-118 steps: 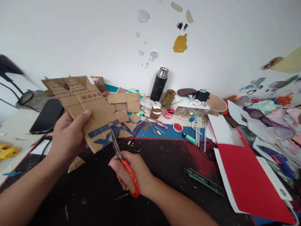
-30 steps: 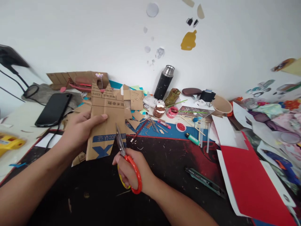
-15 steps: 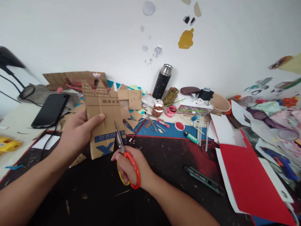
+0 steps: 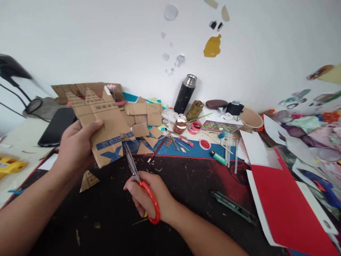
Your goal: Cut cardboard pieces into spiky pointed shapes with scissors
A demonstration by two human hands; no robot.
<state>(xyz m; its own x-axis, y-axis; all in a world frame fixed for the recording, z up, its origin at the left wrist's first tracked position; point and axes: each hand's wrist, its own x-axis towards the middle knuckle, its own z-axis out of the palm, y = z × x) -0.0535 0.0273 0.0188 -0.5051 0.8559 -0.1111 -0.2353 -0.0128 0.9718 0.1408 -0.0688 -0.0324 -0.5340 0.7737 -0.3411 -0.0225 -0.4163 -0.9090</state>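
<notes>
My left hand (image 4: 77, 145) grips a brown cardboard piece (image 4: 106, 121) by its left side, thumb on the face. Its top edge is cut into points, and blue print runs along its lower part. A notch with a ragged flap shows on its right edge. My right hand (image 4: 149, 193) holds scissors (image 4: 132, 163) with red and yellow handles, their blades pointing up at the cardboard's lower right edge. The blades look nearly closed, and I cannot tell whether they touch the cardboard. A cardboard triangle (image 4: 88, 180) lies on the dark mat below my left hand.
Cardboard scraps (image 4: 141, 130) lie behind the hands. Farther back stand a black thermos (image 4: 185, 93) and paint jars (image 4: 180, 124). At right are a green utility knife (image 4: 233, 207) and red paper (image 4: 290, 202). A black phone (image 4: 57, 126) lies at left.
My left hand has moved left and tilted the cardboard leftward. The scissors have come away from over its printed face to its right edge, their blades closer together.
</notes>
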